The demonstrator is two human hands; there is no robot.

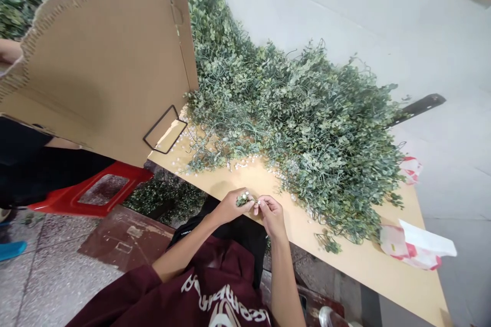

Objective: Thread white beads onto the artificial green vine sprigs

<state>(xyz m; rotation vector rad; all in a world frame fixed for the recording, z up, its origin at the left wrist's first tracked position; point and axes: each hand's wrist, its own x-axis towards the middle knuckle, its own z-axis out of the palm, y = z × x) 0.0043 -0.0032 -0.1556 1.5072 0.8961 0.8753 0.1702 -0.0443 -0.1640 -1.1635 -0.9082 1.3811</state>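
My left hand (229, 206) is closed around a small green artificial sprig (242, 199) at the near edge of the table. My right hand (271, 211) pinches the sprig's stem end, where a small white bead-like piece (258, 203) shows between the fingertips. Both hands meet just above the tan tabletop (368, 265). A big heap of green artificial foliage (299, 117) lies on the table beyond the hands. Small white beads (245, 165) are scattered along the heap's near side.
A torn cardboard box (103, 66) stands at the left end of the table. A red plastic stool (95, 191) sits on the floor below it, beside another person's dark legs (34, 168). Red-and-white plastic bags (414, 248) lie at the table's right end.
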